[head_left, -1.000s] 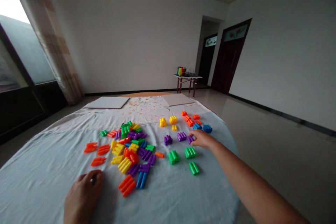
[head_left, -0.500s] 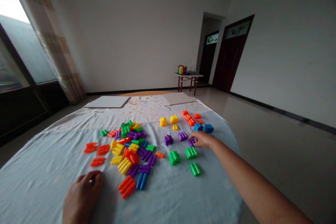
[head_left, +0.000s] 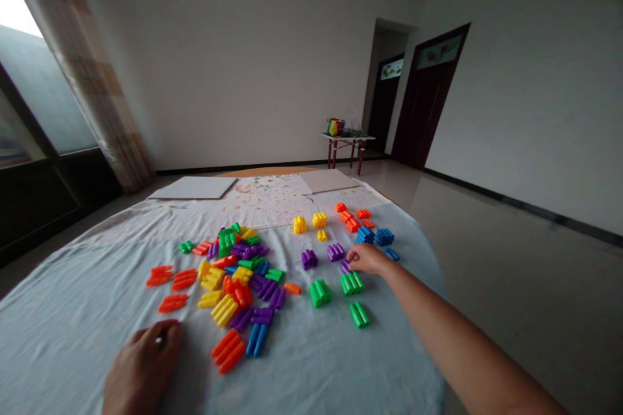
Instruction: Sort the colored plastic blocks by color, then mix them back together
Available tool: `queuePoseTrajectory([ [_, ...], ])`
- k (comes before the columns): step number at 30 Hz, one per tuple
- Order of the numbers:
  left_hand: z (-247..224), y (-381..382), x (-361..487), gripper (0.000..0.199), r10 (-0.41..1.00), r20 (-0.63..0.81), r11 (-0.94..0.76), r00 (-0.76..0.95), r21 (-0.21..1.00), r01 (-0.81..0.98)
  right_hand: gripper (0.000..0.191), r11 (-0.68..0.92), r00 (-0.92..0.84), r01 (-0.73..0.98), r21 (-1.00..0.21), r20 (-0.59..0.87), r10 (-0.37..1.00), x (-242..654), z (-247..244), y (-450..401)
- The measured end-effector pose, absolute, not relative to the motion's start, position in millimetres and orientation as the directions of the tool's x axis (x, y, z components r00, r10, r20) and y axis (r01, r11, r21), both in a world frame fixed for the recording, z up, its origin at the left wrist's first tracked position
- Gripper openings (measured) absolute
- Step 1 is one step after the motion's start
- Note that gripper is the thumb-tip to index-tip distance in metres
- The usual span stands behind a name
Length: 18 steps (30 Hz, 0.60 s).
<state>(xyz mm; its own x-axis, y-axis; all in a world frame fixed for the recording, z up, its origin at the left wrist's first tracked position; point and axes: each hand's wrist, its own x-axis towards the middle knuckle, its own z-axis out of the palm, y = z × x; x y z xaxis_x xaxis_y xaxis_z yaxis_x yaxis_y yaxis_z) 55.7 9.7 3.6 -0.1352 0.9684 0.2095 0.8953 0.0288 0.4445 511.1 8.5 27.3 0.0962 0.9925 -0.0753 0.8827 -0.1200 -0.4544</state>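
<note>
My right hand [head_left: 368, 258] reaches over the right part of the table, its fingertips pinched on a small purple plastic piece [head_left: 345, 266] low over the cloth. Just left of it lie two purple clusters, the nearer being a ribbed purple block [head_left: 335, 252]. A green block [head_left: 352, 283] sits just in front of the hand. Loosely curled, my left hand [head_left: 143, 363] rests on the cloth at the lower left with a shiny spot, perhaps a ring, on a finger. Beside it lies the mixed pile of bullet-shaped pieces [head_left: 224, 310], and three-pronged orange pieces [head_left: 172, 303] lie beyond it.
Yellow blocks [head_left: 319, 220], orange pieces [head_left: 349, 220] and blue blocks [head_left: 384, 237] stand grouped at the back right. Two pale boards [head_left: 195, 187] lie at the far edge of the cloth-covered table [head_left: 121, 272]. A small side table [head_left: 348, 137] holds a colourful bag.
My right hand has shifted slightly left with the purple piece, and a blue piece behind it shows more fully. The left hand stays curled on the cloth; the view has turned slightly.
</note>
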Motion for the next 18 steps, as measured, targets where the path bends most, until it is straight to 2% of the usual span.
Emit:
queuePoseTrajectory([
  [6,9,8,58,0.044,0.981,0.124,0.072,-0.148,0.475,0.877,0.006,-0.1,0.098,0.885,-0.456,-0.028,0.995,499,26,11],
  [8,8,9,57,0.045,0.982,0.111,0.086,-0.156,0.471,0.878,0.008,-0.117,0.13,0.892,-0.436,-0.001,0.992,499,29,11],
  [13,6,10,55,0.044,0.983,0.098,0.093,-0.153,0.449,0.889,0.036,-0.202,0.257,0.912,-0.358,0.114,0.96,493,43,19],
  [18,-1,13,53,0.042,0.977,0.16,0.051,-0.141,0.469,0.882,0.063,-0.272,0.288,0.928,-0.257,0.028,0.957,472,40,41],
])
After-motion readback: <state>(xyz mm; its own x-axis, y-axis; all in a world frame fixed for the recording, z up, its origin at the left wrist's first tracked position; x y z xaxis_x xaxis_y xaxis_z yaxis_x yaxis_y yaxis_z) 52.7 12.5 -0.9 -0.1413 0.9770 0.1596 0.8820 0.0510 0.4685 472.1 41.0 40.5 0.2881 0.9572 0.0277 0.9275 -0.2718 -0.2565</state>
